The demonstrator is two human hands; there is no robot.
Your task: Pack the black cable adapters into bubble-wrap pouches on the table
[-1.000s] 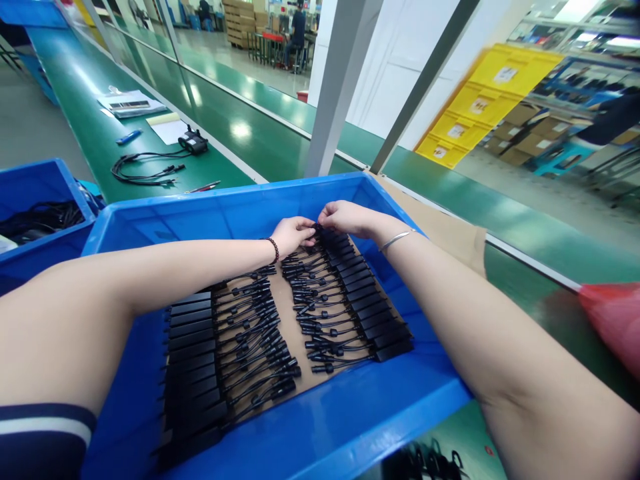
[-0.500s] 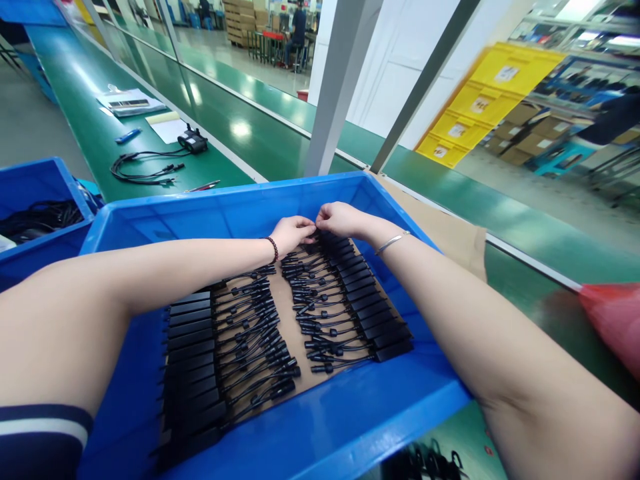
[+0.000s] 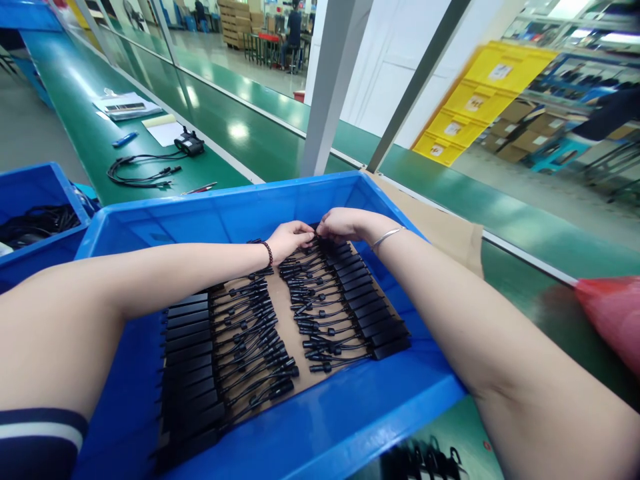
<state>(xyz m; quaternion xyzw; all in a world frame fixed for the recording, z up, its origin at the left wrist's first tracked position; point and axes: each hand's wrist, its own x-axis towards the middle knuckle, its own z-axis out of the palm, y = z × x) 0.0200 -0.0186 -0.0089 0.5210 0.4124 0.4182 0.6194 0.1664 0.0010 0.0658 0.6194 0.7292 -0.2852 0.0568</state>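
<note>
Both of my hands meet at the far end of the right row inside a blue plastic crate [image 3: 240, 200]. My left hand [image 3: 293, 239] has its fingers pinched together near the thin black leads; what lies between them is too small to make out. My right hand [image 3: 341, 224] is curled closed on the black cabled unit at the row's far end, mostly hidden by the fingers. Flat black units with short cables [image 3: 373, 307] lie side by side on cardboard [image 3: 285, 300]. A second such row [image 3: 193, 353] fills the left side, connectors pointing inward.
Left of the crate stands another blue bin [image 3: 45, 177] with black cables. On the green bench lie a coiled black cable [image 3: 143, 175], a blue marker [image 3: 125, 139] and papers [image 3: 163, 130]. A grey post [image 3: 327, 87] rises behind the crate; a red bag [image 3: 610, 313] sits at right.
Both hands have dropped slightly toward the units, and the right fingers are curled further down. The whole view has shifted a little.
</note>
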